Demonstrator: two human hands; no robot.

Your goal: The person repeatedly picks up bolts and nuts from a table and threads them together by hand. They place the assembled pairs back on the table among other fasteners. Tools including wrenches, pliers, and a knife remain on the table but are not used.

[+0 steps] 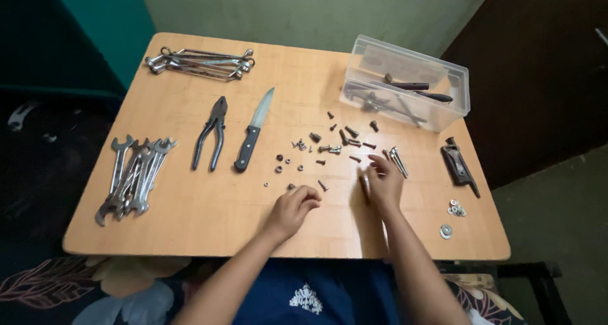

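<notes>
Dark blue cloth [304,293] with a small pale emblem sits closest to the lens, both forearms rising out of it onto the wooden table [190,223].

Far left, a fanned heap of open-ended spanners [134,176] lies near the table's left edge, and a second bundle of ring spanners [201,63] rests up at the far corner. Next come the pliers [212,133], handles toward the person, and just beside them a black-handled knife [254,130], blade pointing away and slightly right.

Now the left hand [292,210]: fingers curled in, loosely clenched, knuckles down on the wood. Whether it pinches anything, I cannot tell. A small screw [323,185] lies just beyond its fingertips, up and to the right, its long axis slanting away; tiny nuts [278,163] sit a little farther up-left.

Centre stage, the scatter of bolts and screws [345,138] spreads between both hands and the clear plastic box [408,84].

The right hand [383,184] lies palm down, fingers extended toward the scatter, and seems to have a dark bolt [365,187] at its thumb side, running near-far. Long silver bolts [398,160] lie just beside its fingertips.

Farther right: a black clamp-like tool [460,166], then washers [453,211] near the right edge.

Green wall [316,8] behind, dim floor [557,236] to the right.
</notes>
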